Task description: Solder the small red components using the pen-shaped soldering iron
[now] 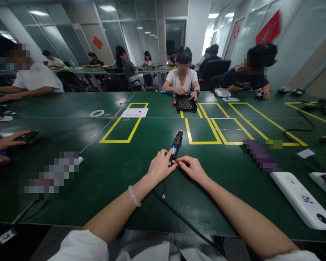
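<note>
Holding, in the head view, a slim black and blue handheld tool near the middle of the green worktop, with its tip toward the far side. Closing the left hand over the near end, with thumb and fingers on the casing. Pinching with the right hand at a small red part at that end, close to the left thumb; too small to tell whether fixed or loose. Working, by the look of it, on the fittings at the tool's rear, with neither of the hands released. Calling, in judgement, for a steady left grip and a light, exact right pinch, without snagging the ring-ended wire below the left hand or the black cable leading down toward the near edge.

Seeing, across the worktop, a black tray under the hands of a co-worker, holding many small pale pieces in rows, too small to name. Noting also a red item just beside the tray, apparently outside it
</note>
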The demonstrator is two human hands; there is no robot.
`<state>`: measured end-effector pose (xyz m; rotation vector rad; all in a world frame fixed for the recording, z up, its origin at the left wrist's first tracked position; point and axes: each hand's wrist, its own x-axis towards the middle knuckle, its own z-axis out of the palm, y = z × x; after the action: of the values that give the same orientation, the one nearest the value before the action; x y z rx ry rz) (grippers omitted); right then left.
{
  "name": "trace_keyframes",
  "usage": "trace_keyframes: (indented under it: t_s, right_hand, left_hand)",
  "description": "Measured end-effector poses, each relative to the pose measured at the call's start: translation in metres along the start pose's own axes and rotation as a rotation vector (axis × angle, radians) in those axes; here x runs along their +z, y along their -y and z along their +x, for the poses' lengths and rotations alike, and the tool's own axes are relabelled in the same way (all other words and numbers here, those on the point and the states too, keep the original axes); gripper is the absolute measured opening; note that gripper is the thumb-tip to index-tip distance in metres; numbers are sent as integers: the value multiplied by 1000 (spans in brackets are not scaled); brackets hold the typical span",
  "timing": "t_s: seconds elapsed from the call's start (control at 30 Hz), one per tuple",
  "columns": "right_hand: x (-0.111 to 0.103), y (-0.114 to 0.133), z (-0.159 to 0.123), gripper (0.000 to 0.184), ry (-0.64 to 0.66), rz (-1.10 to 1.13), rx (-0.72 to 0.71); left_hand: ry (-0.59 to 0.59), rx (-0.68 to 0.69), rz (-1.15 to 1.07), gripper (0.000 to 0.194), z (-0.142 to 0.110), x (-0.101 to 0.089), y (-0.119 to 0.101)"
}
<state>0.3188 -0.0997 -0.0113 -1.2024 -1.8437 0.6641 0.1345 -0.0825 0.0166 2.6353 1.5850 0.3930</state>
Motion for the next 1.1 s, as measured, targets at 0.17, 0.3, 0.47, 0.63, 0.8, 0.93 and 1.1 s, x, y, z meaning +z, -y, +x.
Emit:
trace_keyframes:
  t_s: [0.17,0.3,0.47,0.63,0.8,0.93,1.1]
  right_hand:
    - [-3,3,-1,18,16,-21,-38]
    - [-9,-2,-1,17,16,-37,-26]
    - [-11,-4,-1,17,15,-37,-10]
    - [-8,-5,-1,16,24,-35,-20]
    - [-6,-8,-1,16,33,-28,-30]
    - [-5,-7,-1,16,35,-24,-32]
    - [-6,-7,-1,16,37,-27,-38]
  left_hand:
    - [13,30,53,64,1,-6,9]
    - [20,3,102,63,1,-13,30]
    - [34,-194,178,61,6,-22,86]
    - [58,-426,207,64,5,-34,170]
    - [73,-630,199,68,-13,-45,238]
    - [2,-693,254,64,-27,-49,255]
    - [-80,-643,333,50,-27,-48,246]
